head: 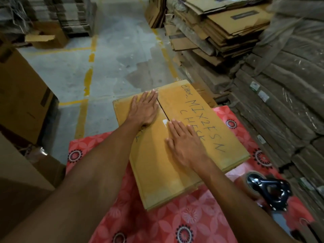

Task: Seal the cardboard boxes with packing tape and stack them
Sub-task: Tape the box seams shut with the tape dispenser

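Observation:
A closed cardboard box [217,137] with black handwriting on its top lies on a red flower-patterned cloth [201,214]. Clear tape runs along the near half of its centre seam; the far half shows an open slit. My left hand [143,109] rests flat on the left flap, fingers beside the seam. My right hand [185,141] presses flat on the taped seam nearer to me. Both hands hold nothing. A black tape dispenser [270,190] with a roll lies on the cloth to the right of the box.
Stacks of flattened cardboard [219,32] and wrapped bundles [284,95] fill the right side. Large brown boxes [21,102] stand at the left. A grey concrete floor with yellow lines [88,78] stretches ahead, with an open box [47,37] far left.

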### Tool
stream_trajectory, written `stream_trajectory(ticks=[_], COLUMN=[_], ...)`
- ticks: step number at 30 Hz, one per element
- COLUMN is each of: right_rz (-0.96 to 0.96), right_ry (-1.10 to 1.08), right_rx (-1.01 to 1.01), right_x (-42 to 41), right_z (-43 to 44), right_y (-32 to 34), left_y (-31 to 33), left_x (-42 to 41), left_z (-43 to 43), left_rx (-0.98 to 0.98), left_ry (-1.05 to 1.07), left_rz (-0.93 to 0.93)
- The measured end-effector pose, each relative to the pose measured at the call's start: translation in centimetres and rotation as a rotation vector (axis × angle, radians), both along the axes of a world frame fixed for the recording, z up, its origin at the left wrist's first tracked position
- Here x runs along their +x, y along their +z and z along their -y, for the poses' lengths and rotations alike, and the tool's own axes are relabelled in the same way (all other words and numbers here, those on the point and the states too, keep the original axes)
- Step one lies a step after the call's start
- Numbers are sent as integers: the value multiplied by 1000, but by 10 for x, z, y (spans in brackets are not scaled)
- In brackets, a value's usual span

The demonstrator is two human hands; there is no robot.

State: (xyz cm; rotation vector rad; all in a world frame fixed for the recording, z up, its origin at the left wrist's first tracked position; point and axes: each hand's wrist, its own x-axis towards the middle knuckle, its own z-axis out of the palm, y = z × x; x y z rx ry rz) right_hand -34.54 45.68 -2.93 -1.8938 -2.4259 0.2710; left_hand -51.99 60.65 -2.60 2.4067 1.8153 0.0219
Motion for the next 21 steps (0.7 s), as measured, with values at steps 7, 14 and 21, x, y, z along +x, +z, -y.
stream_trajectory(ticks=[7,14,21], right_rz=[12,35,-42], right_ry=[-17,98,20], right_rx=[-1,-50,121], right_x=[7,20,47], right_z=[29,37,133], right_y=[-1,7,-9], left_y=[1,-7,-9], left_x=[28,30,32], left_z=[67,150,154], left_rx=[6,14,20], left_ry=[-103,-141,-96], left_rz=[-18,31,-5])
